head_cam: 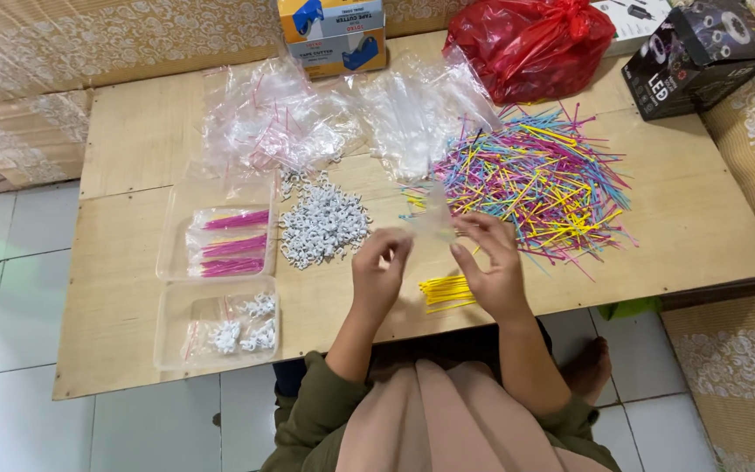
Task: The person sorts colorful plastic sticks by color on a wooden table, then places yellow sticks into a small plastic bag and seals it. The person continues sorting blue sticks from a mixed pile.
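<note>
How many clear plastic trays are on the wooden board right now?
2, both on the left: the upper clear plastic tray holds bagged pink sticks; the lower clear plastic tray holds bagged white clips. None seems hidden.

A low plywood table [133,140] sits on the floor — pale, scuffed board, its front edge overhanging white tiles [10,288] with dark grout. Behind and to the right lies a cream mat [107,39] with a lacy floral pattern, running along the far side and down past the table's right end. Light is soft and even — no hard shadows anywhere.
</note>
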